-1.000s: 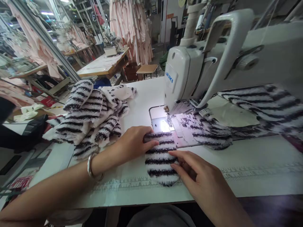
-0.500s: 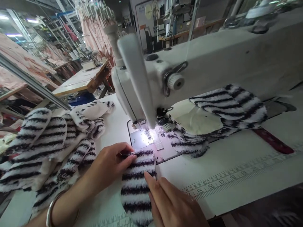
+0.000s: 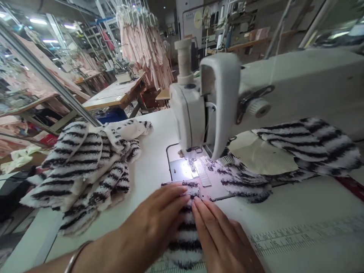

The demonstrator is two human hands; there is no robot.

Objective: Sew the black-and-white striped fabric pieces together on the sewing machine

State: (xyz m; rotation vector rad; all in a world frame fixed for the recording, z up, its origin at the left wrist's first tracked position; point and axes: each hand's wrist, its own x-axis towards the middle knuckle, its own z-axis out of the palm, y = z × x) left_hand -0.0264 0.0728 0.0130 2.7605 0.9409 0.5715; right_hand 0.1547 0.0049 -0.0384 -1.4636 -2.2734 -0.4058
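Observation:
A small black-and-white striped fluffy fabric piece lies on the white table in front of the sewing machine. My left hand lies flat on its left side, fingers stretched toward the lit needle plate. My right hand presses flat on its right side, fingertips meeting the left hand's near the piece's top edge. The needle and presser foot stand just beyond the piece. Both hands cover much of the fabric.
A heap of striped pieces lies on the table to the left. More striped pieces lie under and behind the machine arm on the right. A printed ruler runs along the table's front. Pink garments hang behind.
Both hands have slid the striped piece closer to the needle plate, and the fingertips have come together at its top. The view has swung back to the left.

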